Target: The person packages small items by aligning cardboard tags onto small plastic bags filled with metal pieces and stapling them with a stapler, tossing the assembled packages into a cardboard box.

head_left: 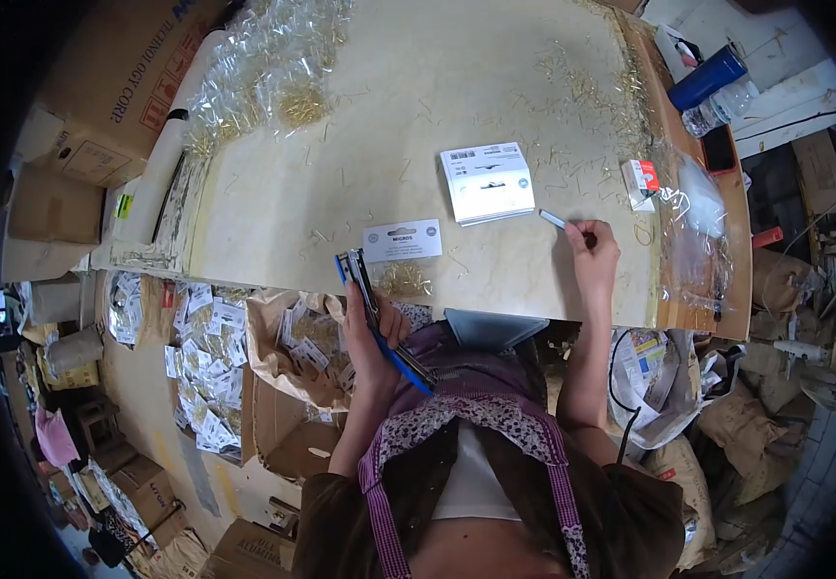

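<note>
My left hand (372, 333) is wrapped around a blue stapler (368, 294), held upright at the table's front edge with its long metal channel showing. Pinched between the fingertips of my right hand (593, 253) is a short grey strip of staples (552, 220), just above the tabletop. Beside the stapler lies a white printed header card (403, 241) with a small clear bag of gold-coloured pieces (404, 279) below it. A stack of white cards (488, 183) sits between my hands, nearer the right one.
Clear bags of gold pieces (273, 72) are heaped at the back left. Loose gold pieces (582, 87) scatter over the table (389, 125). A small red-and-white box (641, 183), a blue bottle (710, 77) and a phone (718, 150) lie right. Carded packs (210, 362) fill boxes below left.
</note>
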`<state>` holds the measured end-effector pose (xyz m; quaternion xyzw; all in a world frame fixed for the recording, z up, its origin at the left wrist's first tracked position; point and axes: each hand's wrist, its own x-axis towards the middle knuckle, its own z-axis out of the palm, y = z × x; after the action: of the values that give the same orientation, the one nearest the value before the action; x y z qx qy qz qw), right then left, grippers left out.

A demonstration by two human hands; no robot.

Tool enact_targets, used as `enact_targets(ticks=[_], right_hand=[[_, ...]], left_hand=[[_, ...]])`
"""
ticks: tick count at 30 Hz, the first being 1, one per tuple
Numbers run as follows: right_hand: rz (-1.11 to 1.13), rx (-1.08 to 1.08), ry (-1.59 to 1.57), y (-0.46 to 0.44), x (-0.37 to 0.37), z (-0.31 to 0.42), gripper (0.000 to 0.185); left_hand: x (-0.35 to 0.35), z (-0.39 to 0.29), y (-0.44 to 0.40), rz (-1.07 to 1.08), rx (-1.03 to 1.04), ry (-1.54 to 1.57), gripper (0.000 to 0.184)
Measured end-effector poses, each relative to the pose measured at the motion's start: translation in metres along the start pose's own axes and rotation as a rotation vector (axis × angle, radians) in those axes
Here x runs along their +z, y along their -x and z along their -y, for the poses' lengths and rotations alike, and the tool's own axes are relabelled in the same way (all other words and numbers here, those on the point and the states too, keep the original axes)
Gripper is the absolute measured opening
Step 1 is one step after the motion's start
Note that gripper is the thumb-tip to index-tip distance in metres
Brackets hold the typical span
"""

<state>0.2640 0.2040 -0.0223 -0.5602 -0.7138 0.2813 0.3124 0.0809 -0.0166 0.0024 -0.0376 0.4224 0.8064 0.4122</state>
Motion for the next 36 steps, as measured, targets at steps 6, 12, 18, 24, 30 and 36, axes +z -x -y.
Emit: enact_targets(ticks=[6, 12, 18, 24, 30, 36], right_hand=[[0.048, 0.018, -0.506, -0.002, -0.025, 0.007, 0.009], [0.156, -0.037, -0.605, 0.002, -0.021, 0.013, 0.01], [0.379, -0.346, -0.505, 0.032, 0.002, 0.075, 0.012], [0.352, -0.674, -0.441, 0.045, 0.023, 0.11, 0.011], [0.336, -0.847, -0.317, 0.039, 0.026, 0.113, 0.018], [0.35, -1.019, -0.187, 0.033, 0.014, 0.124, 0.03]], left_hand=[[0.002, -0.003, -0.003, 0.014, -0.009, -0.006, 0.038], [0.004, -0.003, -0.007, 0.123, -0.221, 0.107, 0.037], [0.013, 0.003, -0.01, 0.326, -0.558, 0.345, 0.041], [0.018, 0.005, -0.003, 0.354, -0.54, 0.201, 0.042], [0.022, 0.004, 0.001, 0.306, -0.485, 0.084, 0.045], [0.021, 0.008, 0.002, 0.269, -0.381, -0.048, 0.045]])
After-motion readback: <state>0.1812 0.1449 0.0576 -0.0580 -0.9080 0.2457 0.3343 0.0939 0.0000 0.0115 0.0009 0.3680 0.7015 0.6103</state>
